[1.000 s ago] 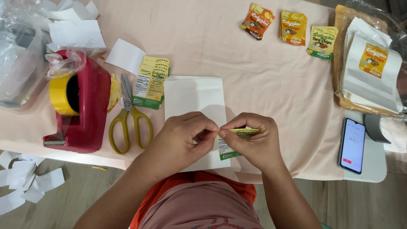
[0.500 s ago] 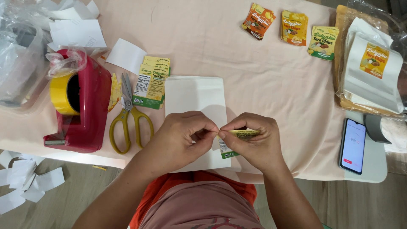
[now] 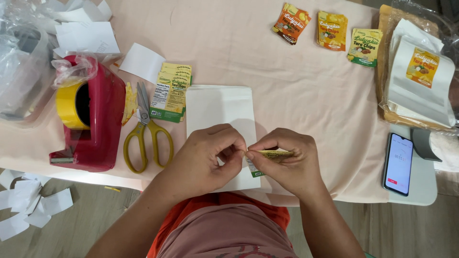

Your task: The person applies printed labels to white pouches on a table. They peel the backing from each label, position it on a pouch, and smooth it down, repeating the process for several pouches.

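Head view: pink-clothed table [image 3: 296, 95], bare at its middle; white pouch [image 3: 221, 114] near the front edge. Over its lower end, left hand [image 3: 205, 160] and right hand [image 3: 287, 165] pinch a yellow-green sticker [image 3: 272, 154] between fingertips.

Bare forearms and ringless hands; an orange top above dusty-pink clothing at the lap.

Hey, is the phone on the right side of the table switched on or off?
On. The phone lies flat, face up, and its screen glows white with a small red mark near the bottom.
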